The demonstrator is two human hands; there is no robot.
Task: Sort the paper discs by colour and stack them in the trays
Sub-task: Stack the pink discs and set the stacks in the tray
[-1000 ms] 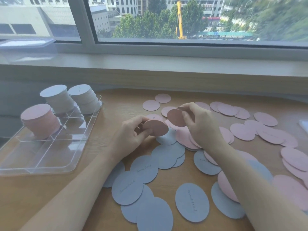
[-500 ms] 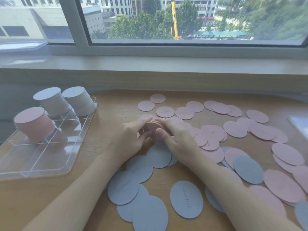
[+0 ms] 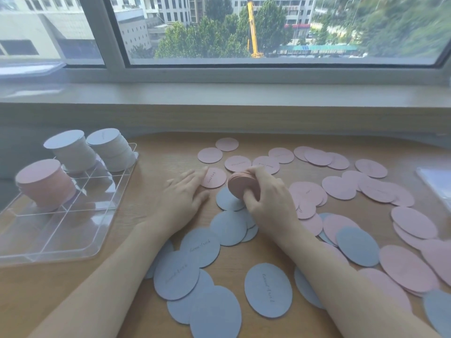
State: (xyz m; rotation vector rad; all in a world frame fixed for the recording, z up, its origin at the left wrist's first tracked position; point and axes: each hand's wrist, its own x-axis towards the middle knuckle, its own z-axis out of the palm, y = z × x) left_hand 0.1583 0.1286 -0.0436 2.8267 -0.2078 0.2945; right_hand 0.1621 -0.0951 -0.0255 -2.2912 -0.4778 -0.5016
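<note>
Pink paper discs gathered into a small stack [image 3: 242, 185] sit on edge in the right hand [image 3: 267, 203], whose fingers [image 3: 256, 173] curl over the top while the thumb presses the near face, just above a blue disc [image 3: 227, 200] lying on the wooden surface [image 3: 170, 147]. Beside it, the left hand [image 3: 181, 198] lies flat with fingers spread and relaxed, fingertips touching a single pink disc [image 3: 214, 178] with handwriting on it.

More loose pink discs [image 3: 339, 187] are scattered across the far and right parts of the surface, many overlapping. Loose blue discs [image 3: 268, 290] lie nearer the person, between and under the forearms.

To the left stands a clear plastic tray [image 3: 48, 250] with dividers. Its far compartments hold two tall stacks topped with blue discs [image 3: 70, 151], leaning slightly, and a left compartment holds a thick pink stack [image 3: 45, 182].

Behind the surface runs a window sill [image 3: 219, 93] below a window [image 3: 268, 28].
</note>
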